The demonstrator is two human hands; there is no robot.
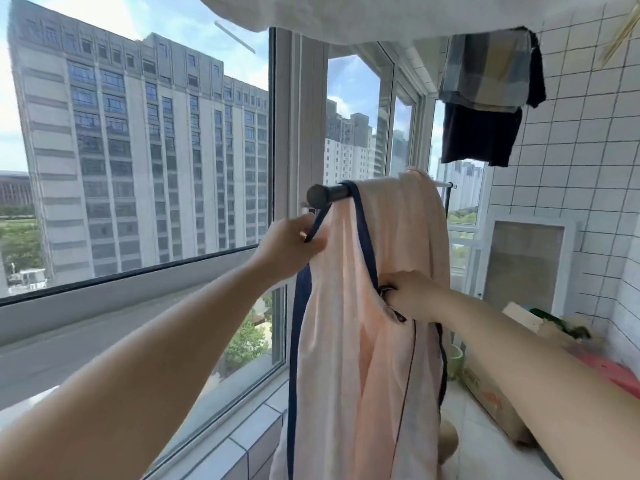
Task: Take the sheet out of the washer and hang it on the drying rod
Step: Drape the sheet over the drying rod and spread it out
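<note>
- Two hands working on the sheet (363,323), already draped over the near end of the dark drying rod (329,195) and hanging down in bunched folds toward the floor.
- Pinching the navy trim just under the rod with the left hand (291,247), fingers curled round the edge.
- Gripping a gathered bit of trim lower down and to the right with the right hand (410,295), fingers curled tight on the cloth.
- Hanging as a narrow bundle rather than spread flat, so judging the hanging step as begun but not finished; spreading along the rod likely remaining.
- Handling as soft, limp fabric, probably damp and a little heavy from the wash, sagging wherever unsupported and likely clinging to itself in the folds.
- Taking hold best along the navy border, being a firmer bound edge and easy to follow by eye; pulling the two held points apart along the rod looking like the way to open it out.
- Sliding off to the heavier side being the risk if one half ends up much longer than the other.
- Noticing, low on the right by the tiled wall, a cardboard box (491,400) with contents not visible, and behind it a pale green pot (454,358), contents hidden.
- Seeing other laundry overhead: a white cloth (381,15) across the top and checked and dark garments (485,98) hanging near the wall.
- Seeing no washer anywhere in view.
</note>
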